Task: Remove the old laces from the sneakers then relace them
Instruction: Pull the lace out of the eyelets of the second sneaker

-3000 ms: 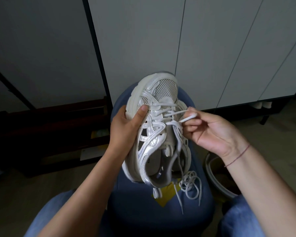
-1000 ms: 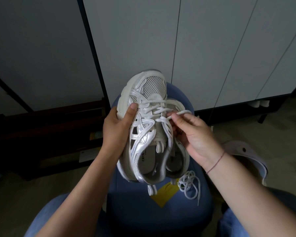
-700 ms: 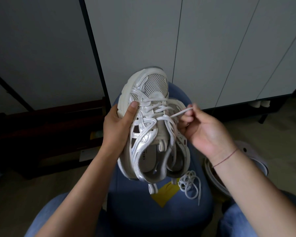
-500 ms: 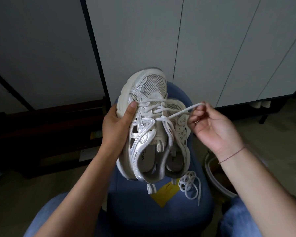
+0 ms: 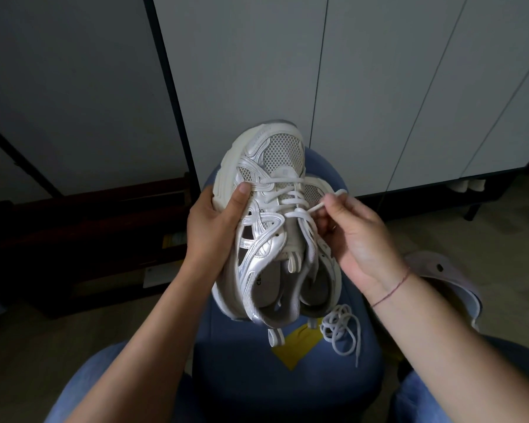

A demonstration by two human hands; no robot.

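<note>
Over the blue stool point(image 5: 287, 386) near us, we regripped the lace point(image 5: 297, 213) close to the eyelets.
Nearest, a loose lace coil point(image 5: 341, 328) lay on the stool, just beside the heels. Our left hand point(image 5: 214, 227) clasped the upper sneaker point(image 5: 266, 236) by its left flank, the second sneaker point(image 5: 330, 264) tucked against its right. Our right hand point(image 5: 358, 239), which had just drawn the lace out taut rightward, had come back in and pinched it short beside the middle rows. We judged this a fresh hold for the next row; the rows nearer the ankle looked unlaced. Both shoe mouths held only insoles. At right a pale rounded thing point(image 5: 449, 279) showed no contents; farther off stood grey cabinet doors point(image 5: 379, 87).
</note>
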